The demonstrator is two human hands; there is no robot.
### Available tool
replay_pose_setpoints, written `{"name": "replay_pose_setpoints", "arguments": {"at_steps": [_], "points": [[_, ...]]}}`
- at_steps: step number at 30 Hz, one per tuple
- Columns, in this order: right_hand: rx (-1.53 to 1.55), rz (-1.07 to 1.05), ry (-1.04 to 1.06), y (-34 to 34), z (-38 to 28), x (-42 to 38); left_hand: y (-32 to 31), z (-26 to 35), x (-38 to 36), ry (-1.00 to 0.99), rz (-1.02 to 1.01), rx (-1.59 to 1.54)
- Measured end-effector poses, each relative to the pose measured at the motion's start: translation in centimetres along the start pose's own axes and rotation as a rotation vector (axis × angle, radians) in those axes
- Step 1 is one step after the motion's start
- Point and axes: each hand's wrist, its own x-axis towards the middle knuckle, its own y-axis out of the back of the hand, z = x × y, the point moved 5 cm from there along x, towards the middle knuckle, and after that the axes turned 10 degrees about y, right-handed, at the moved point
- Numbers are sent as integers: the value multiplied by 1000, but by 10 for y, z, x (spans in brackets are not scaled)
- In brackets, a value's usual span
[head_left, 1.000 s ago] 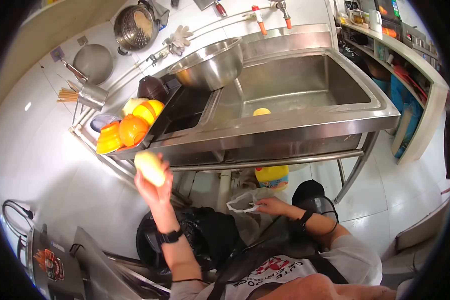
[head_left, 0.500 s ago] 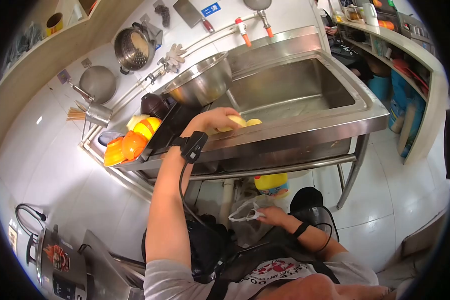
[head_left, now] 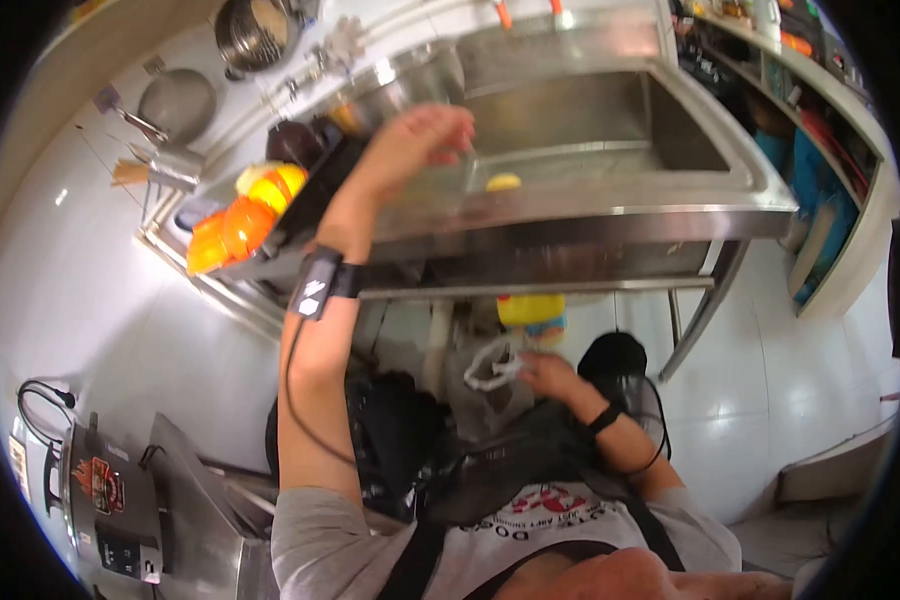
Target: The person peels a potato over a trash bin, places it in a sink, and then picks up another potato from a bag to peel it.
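My left hand (head_left: 425, 138) is raised over the left part of the sink (head_left: 570, 195), beside the large steel bowl (head_left: 400, 85). Its fingers are curled and smeared by motion, and whether they hold anything cannot be made out. A yellowish round piece (head_left: 503, 183) lies inside the sink near its front edge. Something yellowish (head_left: 345, 118) shows at the bowl's left side, blurred. Low in front of the sink, my right hand (head_left: 550, 376) grips the rim of a thin clear plastic bag (head_left: 498, 372), which hangs with its mouth partly open.
Orange bowls (head_left: 225, 235) and a dark round object (head_left: 292, 143) are left of the sink. Pans hang on the wall. A yellow container (head_left: 532, 310) stands under the sink. Shelves (head_left: 830, 150) are at the right, a black cooker (head_left: 110, 500) at the lower left.
My left hand has moved up from the sink's front edge, where it held a yellowish piece beside another. One piece now shows there. The view has shifted; my right hand still grips the bag.
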Motion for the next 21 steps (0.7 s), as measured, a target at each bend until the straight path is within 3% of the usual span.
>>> {"name": "replay_pose_setpoints", "arguments": {"at_steps": [4,6,7,10,12,15,16,18,19,21], "points": [[102,144,-6,16,2,-4,6,-6,-103,-99,120,-264],[141,150,-60,27,-5,-1,-12,-51,-141,-77,-63,-418],[149,122,-73,30,-10,-1,-26,-77,-158,15,-161,-394],[201,106,-160,33,-17,2,-86,-174,-199,587,-400,-414],[175,139,-199,31,-15,4,-122,-257,-214,748,-539,-338],[199,205,-178,26,-11,9,-157,-391,-233,1028,-369,-403],[193,189,-171,25,-10,12,-167,-426,-235,1024,-358,-419],[338,187,-188,22,-7,15,-171,-486,-238,1082,-81,-430],[329,170,-183,27,-14,18,-174,-500,-237,1077,-71,-448],[688,130,-420,32,-22,16,-174,-526,-235,1148,-91,-275]]}}
